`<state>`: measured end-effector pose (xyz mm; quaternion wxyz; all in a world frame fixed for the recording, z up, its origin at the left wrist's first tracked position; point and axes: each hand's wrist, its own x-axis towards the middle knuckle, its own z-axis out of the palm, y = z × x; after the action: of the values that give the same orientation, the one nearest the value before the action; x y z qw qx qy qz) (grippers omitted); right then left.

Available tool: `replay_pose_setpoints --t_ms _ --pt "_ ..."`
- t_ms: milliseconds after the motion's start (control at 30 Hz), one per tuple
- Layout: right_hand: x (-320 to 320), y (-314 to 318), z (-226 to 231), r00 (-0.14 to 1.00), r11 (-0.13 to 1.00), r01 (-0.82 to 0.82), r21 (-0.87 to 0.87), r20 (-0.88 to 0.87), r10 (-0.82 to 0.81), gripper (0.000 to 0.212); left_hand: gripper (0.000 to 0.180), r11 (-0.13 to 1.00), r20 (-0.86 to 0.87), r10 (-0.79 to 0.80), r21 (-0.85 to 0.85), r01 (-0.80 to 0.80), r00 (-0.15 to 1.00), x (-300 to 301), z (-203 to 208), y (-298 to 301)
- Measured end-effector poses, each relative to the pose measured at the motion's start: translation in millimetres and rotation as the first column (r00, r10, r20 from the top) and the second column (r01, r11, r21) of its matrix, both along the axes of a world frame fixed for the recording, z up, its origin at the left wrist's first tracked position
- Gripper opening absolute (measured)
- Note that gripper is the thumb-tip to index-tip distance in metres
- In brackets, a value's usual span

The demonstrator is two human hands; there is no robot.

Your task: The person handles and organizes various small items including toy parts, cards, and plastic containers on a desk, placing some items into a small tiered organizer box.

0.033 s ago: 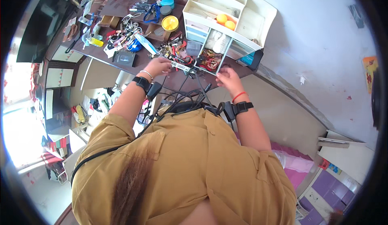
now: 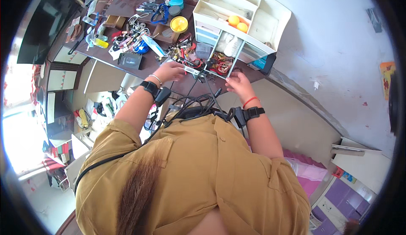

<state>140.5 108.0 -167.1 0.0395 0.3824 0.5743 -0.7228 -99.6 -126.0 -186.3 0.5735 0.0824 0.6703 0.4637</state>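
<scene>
My right hand (image 2: pixel 239 85) is closed on the near right corner of a pulled-out clear drawer (image 2: pixel 233 67) of the white plastic organizer (image 2: pixel 270 28). Red and gold trinkets (image 2: pixel 221 62) fill the drawer's near part, with a white cloth-like bundle (image 2: pixel 228 44) behind them. To the left, my left hand (image 2: pixel 170 71) has its fingers bent together at the end of a narrow white strip (image 2: pixel 193 70). Whether it grips that strip is hard to tell. Black cables (image 2: pixel 198 92) hang between my hands, in front of the drawer.
Two orange balls (image 2: pixel 237 23) lie in the organizer's top tray. Jewellery, cords and small items clutter the dark tabletop (image 2: pixel 123 7), around a yellow round tub (image 2: pixel 179 24), a blue-white packet (image 2: pixel 153 45) and a dark flat box (image 2: pixel 130 61). A wall stands to the right.
My left hand has moved slightly right along the white strip, covering more of its end. My right hand stays at the drawer corner.
</scene>
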Motion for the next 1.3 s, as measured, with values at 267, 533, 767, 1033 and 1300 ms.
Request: replay_pose_setpoints --t_ms 267,533,767,1033,1300 --pt "-13 -12 -12 0.995 0.982 0.035 -0.188 -0.087 -0.052 0.047 0.044 0.885 -0.542 -0.232 0.228 0.406 0.808 31 -23 64" --pt "-27 -5 12 0.975 0.992 0.081 -0.100 -0.197 -0.099 0.042 0.029 0.932 -0.061 -0.026 0.360 0.046 0.998 25 6 79" --pt "-57 25 2 0.942 0.948 0.312 -0.062 -0.111 -0.317 0.039 0.027 0.955 -0.254 0.023 0.292 0.054 0.967 9 23 127" --pt "-72 41 6 0.931 0.932 0.363 -0.002 -0.034 -0.363 0.045 0.031 0.974 -0.845 0.026 0.142 0.178 0.534 -2 35 151" --pt "-74 39 11 0.932 0.932 0.361 0.000 -0.004 -0.361 0.043 0.042 0.869 -0.959 -0.242 -0.147 0.472 0.145 10 65 145"
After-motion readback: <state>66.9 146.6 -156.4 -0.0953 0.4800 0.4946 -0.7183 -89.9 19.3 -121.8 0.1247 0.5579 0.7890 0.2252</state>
